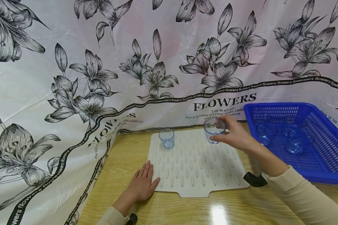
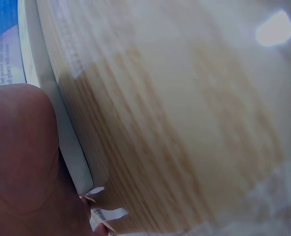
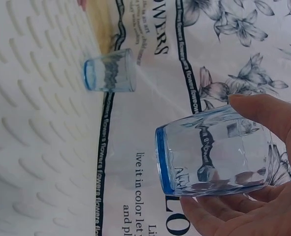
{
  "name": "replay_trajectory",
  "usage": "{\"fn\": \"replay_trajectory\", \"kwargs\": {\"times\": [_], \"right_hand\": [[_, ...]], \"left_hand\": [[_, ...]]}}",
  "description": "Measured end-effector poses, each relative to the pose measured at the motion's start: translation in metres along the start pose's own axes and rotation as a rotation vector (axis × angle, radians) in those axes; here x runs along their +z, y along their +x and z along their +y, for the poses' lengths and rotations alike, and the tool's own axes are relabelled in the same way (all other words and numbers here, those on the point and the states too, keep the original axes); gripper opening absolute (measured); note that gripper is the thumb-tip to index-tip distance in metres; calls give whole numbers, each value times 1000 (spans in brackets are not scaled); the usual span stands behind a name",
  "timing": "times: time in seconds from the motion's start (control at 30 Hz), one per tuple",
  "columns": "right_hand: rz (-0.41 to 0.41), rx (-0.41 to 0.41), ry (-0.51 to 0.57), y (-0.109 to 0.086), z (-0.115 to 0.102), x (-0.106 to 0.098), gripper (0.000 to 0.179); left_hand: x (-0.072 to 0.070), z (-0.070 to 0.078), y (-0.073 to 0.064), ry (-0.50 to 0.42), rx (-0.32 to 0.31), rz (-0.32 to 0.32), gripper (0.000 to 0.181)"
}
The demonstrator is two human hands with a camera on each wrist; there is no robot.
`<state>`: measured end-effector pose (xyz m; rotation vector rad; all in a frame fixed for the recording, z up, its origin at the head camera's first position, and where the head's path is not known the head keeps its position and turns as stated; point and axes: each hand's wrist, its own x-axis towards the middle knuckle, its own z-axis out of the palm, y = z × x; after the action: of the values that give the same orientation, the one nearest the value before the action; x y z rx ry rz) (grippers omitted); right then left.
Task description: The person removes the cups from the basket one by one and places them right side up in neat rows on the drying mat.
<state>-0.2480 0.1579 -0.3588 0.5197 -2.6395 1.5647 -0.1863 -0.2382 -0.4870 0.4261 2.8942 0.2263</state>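
My right hand [image 1: 238, 132] grips a clear bluish drinking glass [image 3: 214, 152], thumb on one side and fingers on the other. The glass is upright above the back right part of a white ridged drying mat [image 1: 186, 170]; in the right wrist view it hangs apart from the mat. A second glass [image 1: 166, 139] stands upright on the mat's back left corner. My left hand [image 1: 143, 184] lies with straight fingers along the mat's left edge. The left wrist view shows part of that hand [image 2: 19, 157] against the mat's edge, with most fingers hidden.
A blue plastic basket [image 1: 328, 153] with several clear glasses [image 1: 294, 147] stands at the right, beside my right forearm. A flower-printed cloth [image 1: 163, 112] hangs behind the wooden table [image 1: 124, 156] and along its left side.
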Motion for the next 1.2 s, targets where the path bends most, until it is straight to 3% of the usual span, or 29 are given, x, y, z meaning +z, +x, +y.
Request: {"fn": "replay_trajectory", "kwargs": {"times": [0.13, 0.43, 1.2], "right_hand": [[1, 8, -6, 3, -1, 4, 87], [-20, 25, 22, 16, 1, 14, 88], [-37, 38, 6, 46, 12, 36, 85]], "left_hand": [[-1, 1, -1, 8, -7, -5, 77], [14, -11, 8, 28, -6, 14, 79], [11, -9, 7, 40, 0, 15, 78]]}}
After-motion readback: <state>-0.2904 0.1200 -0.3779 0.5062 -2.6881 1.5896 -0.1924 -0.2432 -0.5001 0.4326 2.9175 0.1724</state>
